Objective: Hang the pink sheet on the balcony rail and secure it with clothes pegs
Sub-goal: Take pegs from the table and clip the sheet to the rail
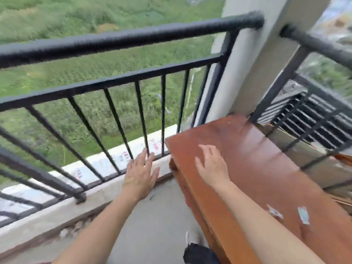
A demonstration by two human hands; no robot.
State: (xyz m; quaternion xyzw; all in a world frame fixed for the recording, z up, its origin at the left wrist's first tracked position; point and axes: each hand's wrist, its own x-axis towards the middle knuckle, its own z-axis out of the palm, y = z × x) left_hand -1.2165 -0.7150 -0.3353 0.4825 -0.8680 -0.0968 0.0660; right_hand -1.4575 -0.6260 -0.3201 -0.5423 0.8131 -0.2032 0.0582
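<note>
with left hand (pixel 140 175) and right hand (pixel 212 164) spread wide and empty and the pink sheet out of view, we should fetch it, then drape it evenly over the balcony rail (pixel 133 38).

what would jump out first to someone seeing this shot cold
The thick black balcony rail sweeps across the upper view, with a green field far below behind it. Both hands reach forward empty, fingers spread: the left hand low near the bars, the right hand over the reddish-brown wooden cabinet at the right. No pink sheet is in view.
</note>
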